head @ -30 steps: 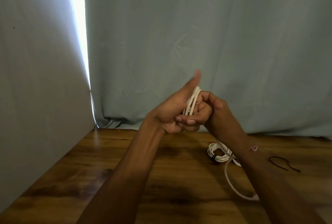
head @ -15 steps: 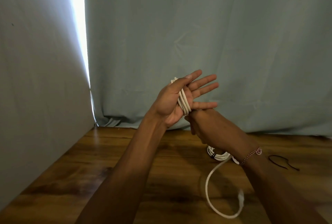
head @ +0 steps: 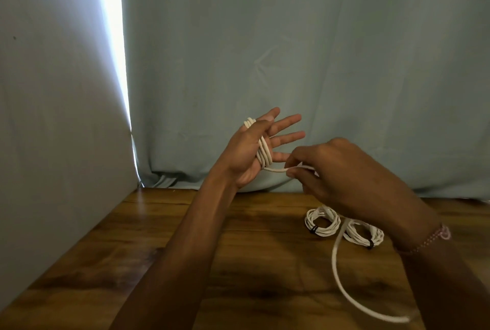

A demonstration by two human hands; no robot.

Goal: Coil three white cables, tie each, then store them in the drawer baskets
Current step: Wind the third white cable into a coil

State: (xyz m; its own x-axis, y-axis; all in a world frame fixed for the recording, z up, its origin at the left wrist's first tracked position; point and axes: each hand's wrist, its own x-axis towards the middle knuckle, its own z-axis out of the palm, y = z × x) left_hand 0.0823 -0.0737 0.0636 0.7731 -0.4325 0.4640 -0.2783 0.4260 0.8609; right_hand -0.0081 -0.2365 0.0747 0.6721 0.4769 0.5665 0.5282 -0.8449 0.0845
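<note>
Pinching the thin white cable (head: 275,170) with right hand (head: 344,178), feeding it toward left hand (head: 254,152), fingers spread, turns wrapped round the palm. Best kept taut and laid flat beside earlier turns, no crossing. Beyond, two tied white coils (head: 322,221) resting on the brown wooden table (head: 159,237), loose tail trailing near.

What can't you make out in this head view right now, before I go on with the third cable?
- Head view: right hand hides its own grip on the cable.
- Right forearm covers part of the second tied coil; the first coil shows.
- The cable's loose end is cut off by the forearm.
- No drawer or baskets in frame.
</note>
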